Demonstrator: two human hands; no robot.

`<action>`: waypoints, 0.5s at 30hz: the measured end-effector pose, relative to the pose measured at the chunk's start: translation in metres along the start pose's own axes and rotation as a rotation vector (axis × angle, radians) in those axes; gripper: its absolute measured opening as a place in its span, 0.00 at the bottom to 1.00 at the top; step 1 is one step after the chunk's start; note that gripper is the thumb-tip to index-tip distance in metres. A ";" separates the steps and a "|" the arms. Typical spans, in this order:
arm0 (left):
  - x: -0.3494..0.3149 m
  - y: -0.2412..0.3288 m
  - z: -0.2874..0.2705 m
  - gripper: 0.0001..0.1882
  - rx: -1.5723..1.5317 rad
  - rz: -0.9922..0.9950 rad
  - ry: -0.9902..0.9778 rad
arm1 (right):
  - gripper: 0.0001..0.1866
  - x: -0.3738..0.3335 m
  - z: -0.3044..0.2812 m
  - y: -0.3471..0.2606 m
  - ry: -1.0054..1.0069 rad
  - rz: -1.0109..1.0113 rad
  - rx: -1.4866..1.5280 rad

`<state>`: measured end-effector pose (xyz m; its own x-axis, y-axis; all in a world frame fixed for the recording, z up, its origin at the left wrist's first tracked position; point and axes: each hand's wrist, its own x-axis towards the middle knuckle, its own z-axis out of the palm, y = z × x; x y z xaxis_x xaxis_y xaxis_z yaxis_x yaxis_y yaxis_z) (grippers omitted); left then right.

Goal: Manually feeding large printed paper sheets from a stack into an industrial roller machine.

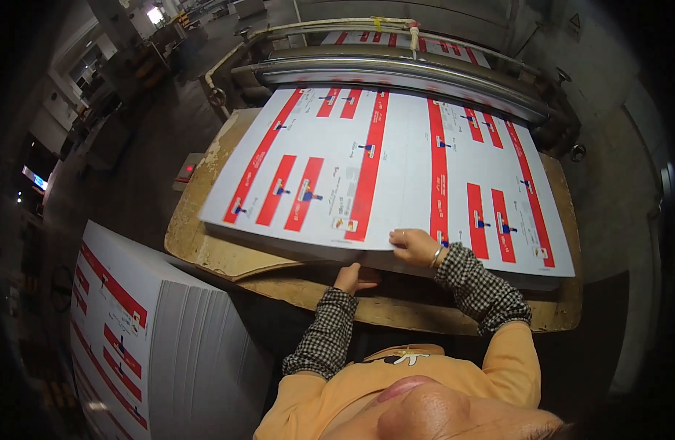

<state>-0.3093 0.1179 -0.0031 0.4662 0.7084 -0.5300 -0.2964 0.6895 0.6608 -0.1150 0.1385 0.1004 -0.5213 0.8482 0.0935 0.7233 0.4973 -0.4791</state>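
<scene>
Sheet: the printed top sheet (407, 183) lies face up on the board (191, 227); its far end reaches the roller (403, 71); whether it is gripped there cannot be told
Right hand: the right hand (417, 247) has thumb and fingers closed narrowly on the near edge of the sheet, right of its middle
Left hand: the left hand (356, 279) is just below the near edge, thumb pointing right; the other fingers are largely hidden; cannot tell whether they hold anything
Edge handling: pinch lightly, since a hard grip would likely crease the paper; keep the near edge level and square to the roller; support from below with the left hand
Clearance: keep fingers at the near edge, well apart from the roller; keep both cuffs (326, 330) off the printed face
Hands: two; one bracelet (437, 255), at the right wrist
Cuffs: two, checked
Red bands on sheet: four long; eight short, in four pairs
Board: one
Stack: one printed stack (198, 337) at lower left, beside the board; its sheets are too thin to count
</scene>
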 end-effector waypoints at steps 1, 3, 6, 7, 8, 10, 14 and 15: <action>0.001 0.000 0.001 0.22 0.001 0.004 0.002 | 0.07 -0.006 0.008 0.007 0.002 -0.004 0.000; -0.003 0.007 0.004 0.24 0.002 -0.060 0.050 | 0.08 -0.004 0.013 0.004 -0.091 0.032 -0.061; -0.002 -0.005 -0.006 0.29 0.016 -0.100 0.003 | 0.12 0.011 0.003 0.010 -0.259 0.215 -0.042; -0.004 -0.006 -0.007 0.33 0.048 -0.123 0.022 | 0.15 0.018 -0.001 0.015 -0.316 0.330 0.020; -0.001 -0.003 -0.005 0.38 0.077 -0.142 0.035 | 0.19 0.029 -0.004 0.028 -0.254 0.307 -0.065; 0.002 -0.002 0.002 0.38 0.085 -0.143 0.026 | 0.20 0.043 0.004 0.072 -0.013 0.471 -0.117; 0.009 -0.005 -0.002 0.39 0.055 -0.169 0.044 | 0.30 0.052 0.002 0.048 -0.101 0.363 -0.298; 0.007 -0.004 -0.004 0.39 0.044 -0.201 0.036 | 0.30 0.047 0.007 0.032 -0.116 0.361 -0.290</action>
<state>-0.3083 0.1211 -0.0120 0.4819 0.5625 -0.6719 -0.1629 0.8109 0.5620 -0.1192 0.1930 0.0831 -0.2491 0.9582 -0.1404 0.9553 0.2194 -0.1980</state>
